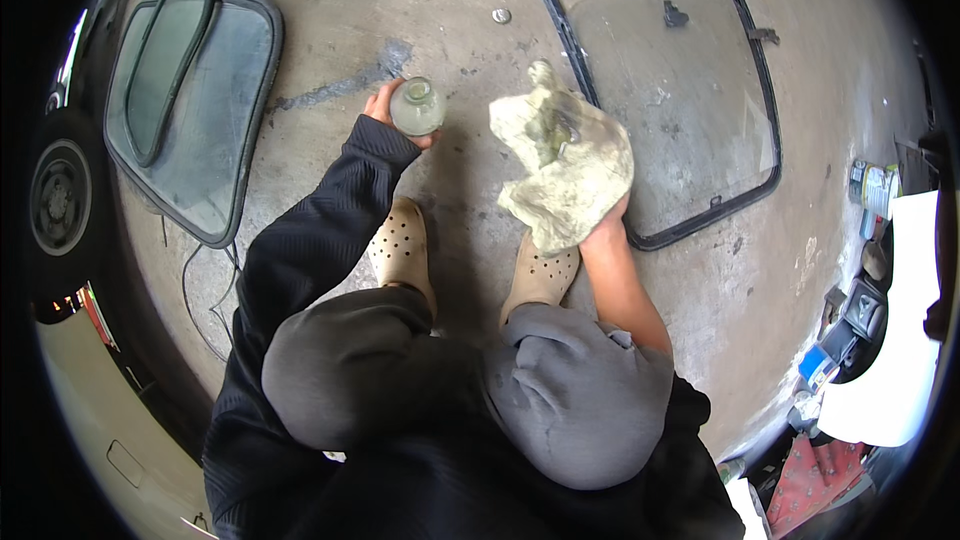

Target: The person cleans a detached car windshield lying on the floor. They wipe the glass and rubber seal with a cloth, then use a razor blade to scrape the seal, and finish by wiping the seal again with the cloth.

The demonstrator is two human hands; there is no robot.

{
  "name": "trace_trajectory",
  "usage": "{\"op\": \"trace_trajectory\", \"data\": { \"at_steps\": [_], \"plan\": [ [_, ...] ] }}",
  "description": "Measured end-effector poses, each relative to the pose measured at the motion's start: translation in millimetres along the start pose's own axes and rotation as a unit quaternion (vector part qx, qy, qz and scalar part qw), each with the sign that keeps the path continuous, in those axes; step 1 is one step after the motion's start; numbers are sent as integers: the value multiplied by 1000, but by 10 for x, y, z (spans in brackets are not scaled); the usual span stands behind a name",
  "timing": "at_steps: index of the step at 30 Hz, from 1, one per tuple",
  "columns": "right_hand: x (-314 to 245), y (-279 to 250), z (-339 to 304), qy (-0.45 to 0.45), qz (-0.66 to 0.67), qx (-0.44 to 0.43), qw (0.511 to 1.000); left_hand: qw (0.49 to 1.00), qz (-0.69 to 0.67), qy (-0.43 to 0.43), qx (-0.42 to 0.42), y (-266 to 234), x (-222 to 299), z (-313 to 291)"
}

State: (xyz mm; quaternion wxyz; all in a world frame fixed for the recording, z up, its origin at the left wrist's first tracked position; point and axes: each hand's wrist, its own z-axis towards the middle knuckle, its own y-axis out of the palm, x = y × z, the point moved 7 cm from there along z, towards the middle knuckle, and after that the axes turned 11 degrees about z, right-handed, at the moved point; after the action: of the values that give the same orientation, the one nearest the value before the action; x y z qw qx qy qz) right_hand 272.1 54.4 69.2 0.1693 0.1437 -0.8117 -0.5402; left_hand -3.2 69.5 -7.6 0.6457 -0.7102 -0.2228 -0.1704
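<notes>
My left hand (382,104) is wrapped round a clear, rounded bottle (416,118). Its round neck faces up toward me, and I cannot tell how much is inside. On the other side, my right hand (606,226) holds a crumpled, pale yellowish cloth (590,175) from below, with most of the fingers hidden under it. A darker, wet-looking patch shows in the cloth's upper middle. The cloth hangs close to the left edge of a glass pane (670,100) with black rubber edging, which lies on the floor. Bottle and cloth are apart.
Two more black-edged panes, a larger one (222,90) and a smaller one (160,90), lie at the left near a car wheel (62,195). A small round cap (501,15) is on the concrete floor ahead. Cans (874,187) and clutter line the right side.
</notes>
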Motion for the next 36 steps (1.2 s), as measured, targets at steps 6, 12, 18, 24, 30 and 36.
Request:
{"op": "trace_trajectory", "data": {
  "at_steps": [6,12,18,24,30,36],
  "plan": [
    [-150,-60,-23,-27,-19,-2,999,955,-255,-151,6,91,-359,118],
    [100,50,71,0,-18,11,1000,967,-212,-116,83,6,-921,91],
    [-79,51,-5,4,-27,-22,999,929,-37,-323,175,24,-835,-478],
    [128,-72,110,-12,-64,0,998,917,-303,-123,-228,-205,664,-845],
    [50,-54,29,129,43,-65,989,863,-410,-167,-245,-51,1157,-156],
    [-223,-142,-77,46,-212,86,972,921,-322,-30,-218,-375,1351,83]
  ]
}}
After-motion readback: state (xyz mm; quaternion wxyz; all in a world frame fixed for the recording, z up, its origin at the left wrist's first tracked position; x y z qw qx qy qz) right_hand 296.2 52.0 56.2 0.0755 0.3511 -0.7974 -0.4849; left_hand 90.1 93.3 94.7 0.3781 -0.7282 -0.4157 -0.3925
